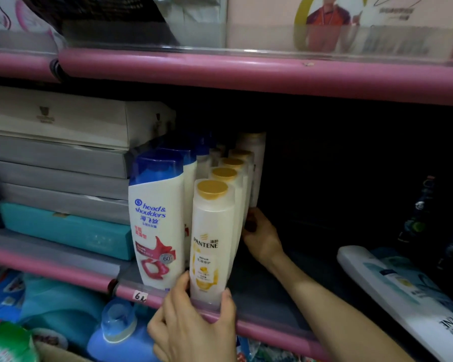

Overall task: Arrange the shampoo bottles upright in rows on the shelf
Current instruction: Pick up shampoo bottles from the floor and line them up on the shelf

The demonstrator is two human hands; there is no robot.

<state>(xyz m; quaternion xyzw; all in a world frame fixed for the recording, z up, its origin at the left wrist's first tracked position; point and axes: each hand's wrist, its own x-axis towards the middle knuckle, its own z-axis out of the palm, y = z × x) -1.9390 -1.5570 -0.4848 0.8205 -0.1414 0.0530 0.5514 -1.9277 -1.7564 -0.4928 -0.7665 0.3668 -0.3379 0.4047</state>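
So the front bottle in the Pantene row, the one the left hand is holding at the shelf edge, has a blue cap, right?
Not quite. The head view shows the front Pantene bottle has a gold-yellow cap, not blue. The blue caps belong to the Head & Shoulders bottles standing beside it. The rest holds: the left hand grips that bottle's base at the shelf edge.

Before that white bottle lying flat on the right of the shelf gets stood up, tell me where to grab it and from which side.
Grip the white bottle with the pale blue label around its narrower end nearest the row, coming from above and the front. It lies on its side, its length running back-left to front-right with open shelf around that end, so fingers can probably wrap it there and tip it upright.
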